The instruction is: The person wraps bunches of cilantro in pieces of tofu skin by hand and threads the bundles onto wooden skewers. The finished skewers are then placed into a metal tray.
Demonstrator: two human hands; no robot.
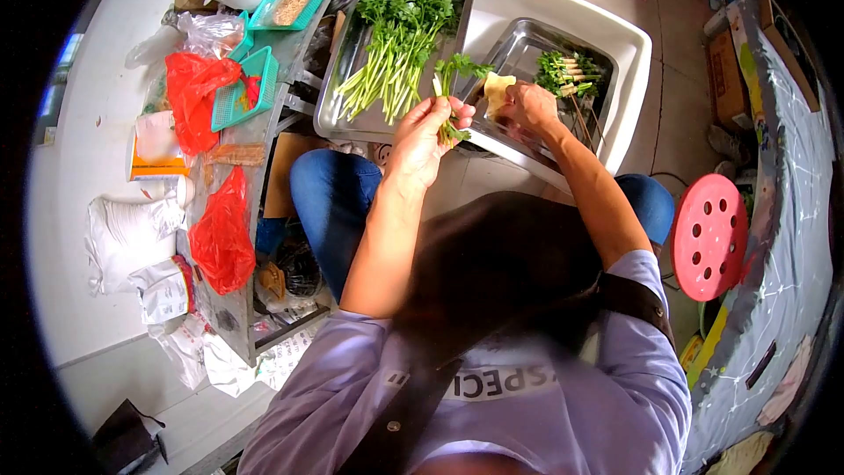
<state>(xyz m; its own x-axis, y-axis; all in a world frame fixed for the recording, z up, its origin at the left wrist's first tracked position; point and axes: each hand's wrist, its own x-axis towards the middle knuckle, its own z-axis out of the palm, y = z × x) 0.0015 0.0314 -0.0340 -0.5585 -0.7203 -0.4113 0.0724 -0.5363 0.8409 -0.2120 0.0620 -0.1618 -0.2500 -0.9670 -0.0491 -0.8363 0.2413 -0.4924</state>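
Pale floor tiles (686,44) lie all around us as we sit and look down at our lap. A big white tub (563,9) sits in front of our knees, and a long gray side table (264,123) full of red bags (193,88) and green baskets (246,92) is on our left. A red stool (710,233) is on our right.

Two metal trays rest on the tub. The left tray (338,97) has a big pile of greens (400,35), all loose. The right tray (519,48) has only a few green rolls on sticks (571,75), lying side by side.

Our left hand (422,136) is closed around a small bunch (453,70) of the greens, held up over the gap between the trays. Our right hand (527,105) pinches a yellow sheet (497,88) just beside that bunch, over the right tray.

We think the job is only just begun: a few rolls are done, and most of the greens are not yet wrapped.
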